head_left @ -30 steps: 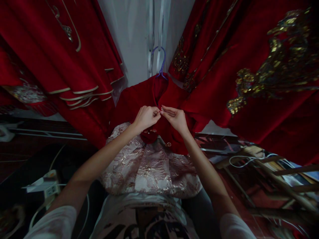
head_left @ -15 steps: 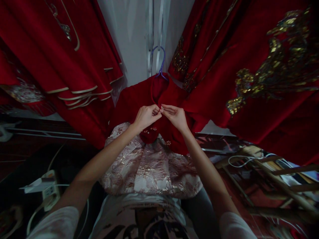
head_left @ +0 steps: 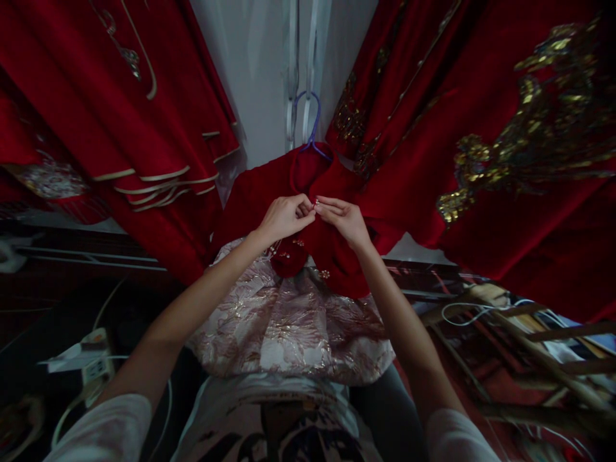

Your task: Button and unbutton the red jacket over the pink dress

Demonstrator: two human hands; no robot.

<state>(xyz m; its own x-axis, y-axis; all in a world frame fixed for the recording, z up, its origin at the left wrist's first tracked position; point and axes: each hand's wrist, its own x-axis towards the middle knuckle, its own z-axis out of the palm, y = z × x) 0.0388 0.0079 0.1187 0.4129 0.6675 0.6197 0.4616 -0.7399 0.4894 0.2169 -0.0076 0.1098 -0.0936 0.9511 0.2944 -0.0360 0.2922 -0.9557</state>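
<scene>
A red jacket (head_left: 250,192) hangs on a purple hanger (head_left: 315,122) in front of me, above a pale pink brocade skirt with metallic threads (head_left: 293,321). At the jacket's front opening, below the collar, my left hand (head_left: 287,217) is closed in a pinch on the front edge. My right hand (head_left: 345,221) pinches a small pearly button (head_left: 316,202) from the other side, fingertips nearly meeting the left ones. Further down the jacket front sit more beaded ornaments, one a flower-shaped cluster (head_left: 325,274). The fingers partly hide the fastening.
Red garments with pale piping (head_left: 163,173) hang at left, and a red garment with gold sequins (head_left: 481,160) hangs at right. A power strip (head_left: 96,366) with cables lies at lower left. Wooden chair-like frames (head_left: 520,333) and a white cable (head_left: 462,313) are at lower right.
Both hands have shifted slightly right and up, still pinching together at the jacket front. The collar opening looks a little wider, and the hanger shows more inside it.
</scene>
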